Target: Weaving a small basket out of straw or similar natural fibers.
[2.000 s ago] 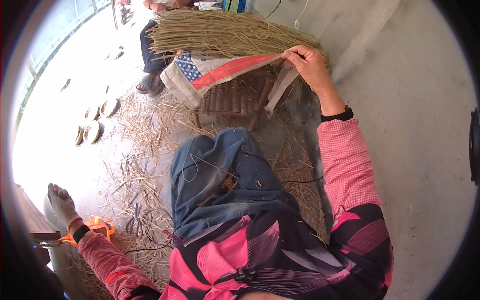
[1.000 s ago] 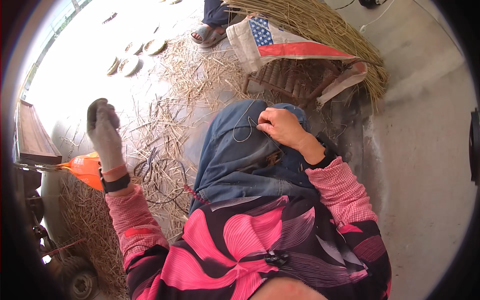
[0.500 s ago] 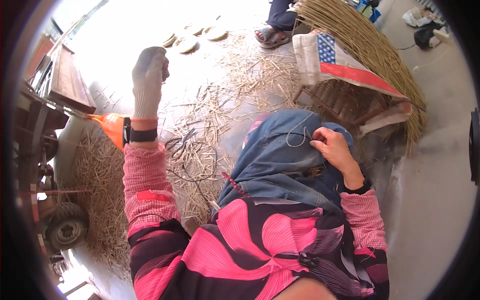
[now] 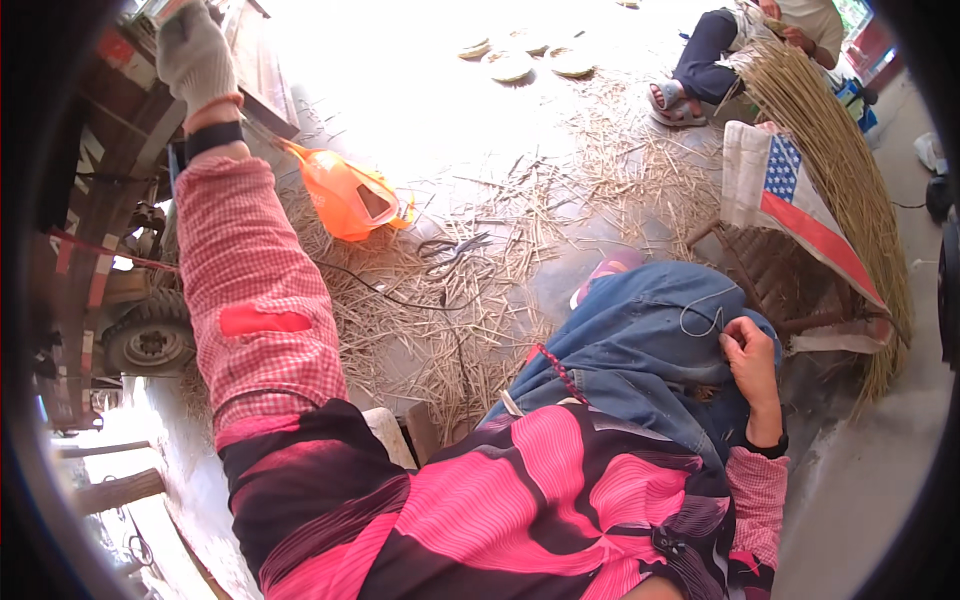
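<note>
My left hand (image 4: pixel 197 58), in a white knitted work glove with darker fingers, reaches out to the far left. Its fingers look curled; whatever may be in them is hidden. Beside it is the edge of a wooden board (image 4: pixel 262 75). My bare right hand (image 4: pixel 748 348) rests on the blue cloth (image 4: pixel 640 320) over my knees, thumb and fingers pinched on a thin grey cord (image 4: pixel 703 318). The cord loops loosely across the cloth.
Cut straw (image 4: pixel 480 330) litters the floor. An orange plastic bag (image 4: pixel 345 195) hangs left, above a wheel (image 4: pixel 150 337). Round woven pieces (image 4: pixel 510 67) lie ahead. At right are a straw bundle (image 4: pixel 835 150) and a wooden chair (image 4: pixel 770 270) with cloth. Another person (image 4: pixel 705 60) sits beyond.
My left hand has swung further out to the left and away from me. The view has turned left, bringing in more of the orange bag and the other person. My right hand keeps its pinch.
</note>
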{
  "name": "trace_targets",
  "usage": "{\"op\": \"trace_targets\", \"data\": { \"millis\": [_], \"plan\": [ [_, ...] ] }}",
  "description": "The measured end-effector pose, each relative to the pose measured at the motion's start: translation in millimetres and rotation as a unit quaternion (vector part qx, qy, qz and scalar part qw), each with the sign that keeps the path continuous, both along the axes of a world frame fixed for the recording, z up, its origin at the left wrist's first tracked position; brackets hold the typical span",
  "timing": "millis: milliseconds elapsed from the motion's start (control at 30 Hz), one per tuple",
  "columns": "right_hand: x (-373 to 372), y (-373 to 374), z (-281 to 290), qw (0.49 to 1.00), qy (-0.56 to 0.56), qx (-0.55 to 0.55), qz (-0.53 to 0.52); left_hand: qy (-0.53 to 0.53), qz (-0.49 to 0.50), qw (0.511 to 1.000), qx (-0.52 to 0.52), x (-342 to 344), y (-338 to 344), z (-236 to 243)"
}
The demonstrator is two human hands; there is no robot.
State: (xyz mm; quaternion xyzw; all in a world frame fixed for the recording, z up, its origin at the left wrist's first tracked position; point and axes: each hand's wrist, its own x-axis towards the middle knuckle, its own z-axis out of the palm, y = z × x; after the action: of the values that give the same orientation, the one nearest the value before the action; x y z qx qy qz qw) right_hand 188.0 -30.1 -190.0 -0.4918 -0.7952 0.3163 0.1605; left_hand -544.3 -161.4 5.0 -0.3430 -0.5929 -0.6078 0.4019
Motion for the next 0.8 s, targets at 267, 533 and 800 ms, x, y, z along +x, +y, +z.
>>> {"op": "trace_targets", "data": {
  "millis": [267, 533, 800],
  "plan": [
    [5.6, -1.5, 0.9, 1.0, 0.003, -0.013, -0.012, -0.355, -0.064, 0.933, -0.005, 55.8, -12.8, -182.4],
    [5.3, -7.5, -4.6, 0.993, 0.053, -0.097, -0.052, -0.451, -0.139, 0.877, -0.09, 87.6, 13.0, -277.0],
    [3.8, -6.4, 13.7, 0.954, 0.182, -0.209, -0.116, -0.502, -0.251, 0.81, -0.168, 150.5, 66.1, -271.0]
  ]
}}
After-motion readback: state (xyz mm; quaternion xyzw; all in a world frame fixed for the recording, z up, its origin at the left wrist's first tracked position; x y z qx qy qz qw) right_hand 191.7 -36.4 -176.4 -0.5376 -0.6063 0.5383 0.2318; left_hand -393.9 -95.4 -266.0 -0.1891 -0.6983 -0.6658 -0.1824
